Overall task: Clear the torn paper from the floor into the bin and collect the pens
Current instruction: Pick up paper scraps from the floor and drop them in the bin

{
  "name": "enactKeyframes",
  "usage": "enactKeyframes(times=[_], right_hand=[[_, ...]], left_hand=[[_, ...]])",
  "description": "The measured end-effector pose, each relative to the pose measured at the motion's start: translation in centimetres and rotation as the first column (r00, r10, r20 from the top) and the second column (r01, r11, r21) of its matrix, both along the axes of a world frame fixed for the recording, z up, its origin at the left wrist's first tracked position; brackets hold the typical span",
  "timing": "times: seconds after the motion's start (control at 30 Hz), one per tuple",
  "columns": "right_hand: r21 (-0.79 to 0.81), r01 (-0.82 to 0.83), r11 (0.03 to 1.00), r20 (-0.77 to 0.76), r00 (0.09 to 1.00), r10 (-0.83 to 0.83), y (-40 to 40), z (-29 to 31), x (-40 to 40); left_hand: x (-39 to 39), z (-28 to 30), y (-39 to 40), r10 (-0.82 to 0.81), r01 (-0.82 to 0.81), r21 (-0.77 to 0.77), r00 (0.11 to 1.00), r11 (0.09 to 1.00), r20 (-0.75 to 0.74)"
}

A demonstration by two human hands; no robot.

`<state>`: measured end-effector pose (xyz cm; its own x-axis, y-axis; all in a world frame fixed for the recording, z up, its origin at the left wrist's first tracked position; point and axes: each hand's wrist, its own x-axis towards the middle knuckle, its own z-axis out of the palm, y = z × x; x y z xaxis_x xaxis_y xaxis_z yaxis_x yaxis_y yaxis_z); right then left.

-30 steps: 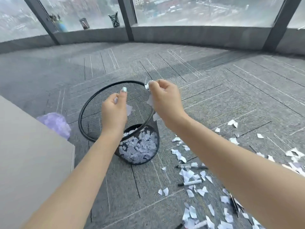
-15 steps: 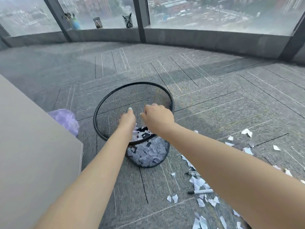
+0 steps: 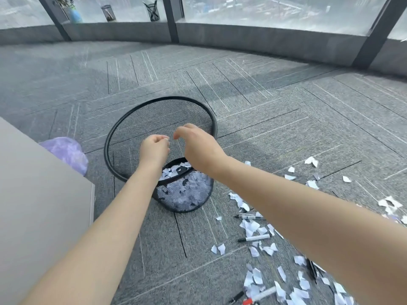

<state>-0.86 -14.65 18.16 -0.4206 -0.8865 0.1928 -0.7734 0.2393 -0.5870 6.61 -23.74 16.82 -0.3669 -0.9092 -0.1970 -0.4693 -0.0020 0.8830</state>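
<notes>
A black mesh bin (image 3: pixel 110 137) stands on the grey carpet, with torn paper (image 3: pixel 174 170) piled in its bottom. My left hand (image 3: pixel 155 148) hovers over the bin's opening with its fingers curled in, and I see nothing in it. My right hand (image 3: pixel 198 146) is just beside it, fingers loosely bent downward and holding nothing. White paper scraps (image 3: pixel 251 227) litter the floor right of the bin. Among them lie a clear pen (image 3: pixel 248 216), a white marker (image 3: pixel 255 238), a black pen (image 3: pixel 311 269) and a red-capped marker (image 3: pixel 259 296).
A beige cabinet (image 3: pixel 39 205) fills the left edge, with a purple bag (image 3: pixel 66 150) on the floor behind it. Mesh pen cups (image 3: pixel 152 12) stand on the far window ledge. Open carpet stretches beyond the bin.
A second ago both hands held paper scraps above the bin. They dipped into the bin, the scraps dropped in, and both hands have now risen a little.
</notes>
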Motion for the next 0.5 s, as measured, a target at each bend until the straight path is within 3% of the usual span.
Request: enactKeyframes(times=[0.1,0.23,0.43,0.5], right_hand=[[0.055,-0.029,0.998,0.013,1.0,0.028,0.8,-0.1,-1.0],[0.222,-0.035,0.974,-0.192,0.978,0.079,1.7,-1.0,-1.8],[0.128,-0.12,0.985,-0.185,0.972,0.142,5.2,-2.0,-3.5],[0.022,-0.098,0.995,-0.18,0.979,0.1,7.3,-2.8,-4.2]], left_hand=[[-0.2,0.6,0.5,0.013,-0.02,-0.149,0.999,0.989,-0.051],[-0.7,0.4,0.5,-0.005,-0.011,-0.301,0.999,0.954,-0.053],[-0.3,0.6,0.3,0.047,-0.09,-0.323,0.989,0.942,-0.139],[0.1,1.3,1.2,0.03,-0.099,-0.433,0.986,0.896,-0.163]])
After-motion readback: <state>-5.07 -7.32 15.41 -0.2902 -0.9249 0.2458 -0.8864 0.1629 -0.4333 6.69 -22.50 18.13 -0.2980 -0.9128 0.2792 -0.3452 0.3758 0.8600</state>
